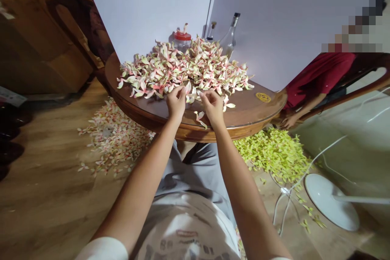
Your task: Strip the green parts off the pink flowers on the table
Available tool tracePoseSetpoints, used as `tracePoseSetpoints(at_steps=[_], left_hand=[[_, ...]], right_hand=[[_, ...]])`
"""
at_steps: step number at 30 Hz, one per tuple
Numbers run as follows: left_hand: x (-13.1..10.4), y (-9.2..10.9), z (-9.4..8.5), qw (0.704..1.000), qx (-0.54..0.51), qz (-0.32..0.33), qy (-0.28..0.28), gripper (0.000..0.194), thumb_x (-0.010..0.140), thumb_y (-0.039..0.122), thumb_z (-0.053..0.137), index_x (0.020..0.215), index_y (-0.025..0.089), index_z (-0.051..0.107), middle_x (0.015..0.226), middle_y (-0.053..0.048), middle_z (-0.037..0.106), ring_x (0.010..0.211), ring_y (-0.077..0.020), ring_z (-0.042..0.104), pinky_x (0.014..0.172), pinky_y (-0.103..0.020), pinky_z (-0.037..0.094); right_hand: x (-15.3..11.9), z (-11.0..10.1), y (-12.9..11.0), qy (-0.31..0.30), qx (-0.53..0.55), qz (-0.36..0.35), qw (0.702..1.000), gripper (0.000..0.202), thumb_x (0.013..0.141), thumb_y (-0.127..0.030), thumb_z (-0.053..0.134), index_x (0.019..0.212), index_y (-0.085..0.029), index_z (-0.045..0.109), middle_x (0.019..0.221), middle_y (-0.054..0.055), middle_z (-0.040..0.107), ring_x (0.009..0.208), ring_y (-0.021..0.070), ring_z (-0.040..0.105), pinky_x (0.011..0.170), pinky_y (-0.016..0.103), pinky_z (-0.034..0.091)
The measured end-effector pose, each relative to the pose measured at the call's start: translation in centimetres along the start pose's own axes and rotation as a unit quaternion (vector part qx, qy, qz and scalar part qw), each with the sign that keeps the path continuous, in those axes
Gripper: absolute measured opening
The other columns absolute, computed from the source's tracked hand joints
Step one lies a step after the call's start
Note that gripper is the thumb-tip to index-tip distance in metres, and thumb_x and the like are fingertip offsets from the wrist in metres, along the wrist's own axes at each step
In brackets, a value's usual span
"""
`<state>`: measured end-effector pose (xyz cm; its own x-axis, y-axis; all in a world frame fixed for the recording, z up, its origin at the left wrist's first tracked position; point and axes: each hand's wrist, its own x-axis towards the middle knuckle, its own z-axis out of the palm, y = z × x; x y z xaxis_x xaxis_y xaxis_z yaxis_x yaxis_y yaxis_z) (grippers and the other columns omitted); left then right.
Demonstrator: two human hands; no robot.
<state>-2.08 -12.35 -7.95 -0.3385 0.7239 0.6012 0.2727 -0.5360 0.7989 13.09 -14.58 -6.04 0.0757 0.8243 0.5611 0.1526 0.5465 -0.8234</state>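
Note:
A large heap of pink and white petal-like pieces (pixel 183 69) covers the back of the round wooden table (pixel 243 115). At the heap's front edge, my left hand (pixel 177 101) pinches a pale pink piece (pixel 188 88) between thumb and fingertips. My right hand (pixel 212 103) is just to its right, its fingertips closed on a small whitish piece (pixel 201 94). A single loose piece (pixel 200 119) lies on the table near the front rim, below and between my hands. The two hands are apart.
A red-lidded jar (pixel 182 36) and a glass bottle (pixel 230 36) stand behind the heap. Pink pieces (pixel 114 138) and yellow-green pieces (pixel 274 154) lie on the floor. A person in a red shirt (pixel 319 73) reaches down at right, near white cables (pixel 304 174) and a round base (pixel 332 203).

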Motion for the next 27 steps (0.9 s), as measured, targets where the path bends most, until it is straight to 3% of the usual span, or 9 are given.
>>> tracePoseSetpoints(at_steps=[3, 8, 13, 21, 27], left_hand=[[-0.3, 0.7, 0.1, 0.999, -0.009, 0.016, -0.049, 0.020, 0.091, 0.030, 0.062, 0.093, 0.015, 0.077, 0.085, -0.007, 0.076, 0.078, -0.0182, 0.069, 0.072, -0.025, 0.051], [-0.4, 0.7, 0.3, 0.991, -0.039, 0.014, -0.124, 0.017, 0.087, 0.024, 0.067, 0.097, 0.018, 0.080, 0.088, -0.006, 0.079, 0.075, -0.0183, 0.072, 0.071, -0.026, 0.055], [-0.6, 0.3, 0.3, 0.989, -0.068, -0.017, -0.129, 0.019, 0.085, 0.021, 0.067, 0.099, 0.019, 0.081, 0.098, -0.007, 0.079, 0.091, -0.0217, 0.074, 0.080, -0.031, 0.060], [-1.1, 0.4, 0.7, 0.975, -0.148, -0.083, -0.142, 0.026, 0.086, 0.027, 0.067, 0.105, 0.014, 0.078, 0.092, -0.007, 0.078, 0.077, -0.0169, 0.075, 0.075, -0.033, 0.066], [-1.1, 0.8, 0.6, 0.972, -0.166, -0.097, -0.138, 0.025, 0.085, 0.029, 0.069, 0.101, 0.014, 0.079, 0.091, -0.007, 0.078, 0.076, -0.0169, 0.075, 0.073, -0.031, 0.067]], right_hand=[[0.0, 0.3, -0.1, -0.062, 0.005, 0.009, 0.998, 0.034, 0.086, -0.055, 0.068, 0.085, -0.021, 0.065, 0.071, -0.001, 0.059, 0.061, 0.0128, 0.051, 0.058, 0.025, 0.044], [0.1, 0.1, 0.2, -0.078, 0.021, 0.017, 0.997, 0.036, 0.086, -0.057, 0.067, 0.092, -0.021, 0.064, 0.079, 0.001, 0.066, 0.067, 0.0141, 0.059, 0.059, 0.025, 0.047], [0.2, 0.0, 0.5, -0.075, 0.018, 0.016, 0.997, 0.038, 0.085, -0.055, 0.069, 0.094, -0.019, 0.068, 0.084, 0.003, 0.071, 0.071, 0.0155, 0.064, 0.066, 0.027, 0.051], [0.3, -0.1, 0.7, -0.043, -0.041, -0.001, 0.998, 0.041, 0.089, -0.057, 0.063, 0.090, -0.018, 0.075, 0.076, 0.004, 0.072, 0.068, 0.0175, 0.061, 0.065, 0.029, 0.047], [0.3, -0.2, 0.4, -0.024, -0.067, -0.022, 0.997, 0.038, 0.089, -0.056, 0.064, 0.089, -0.019, 0.072, 0.077, 0.003, 0.070, 0.070, 0.0178, 0.059, 0.066, 0.030, 0.045]])
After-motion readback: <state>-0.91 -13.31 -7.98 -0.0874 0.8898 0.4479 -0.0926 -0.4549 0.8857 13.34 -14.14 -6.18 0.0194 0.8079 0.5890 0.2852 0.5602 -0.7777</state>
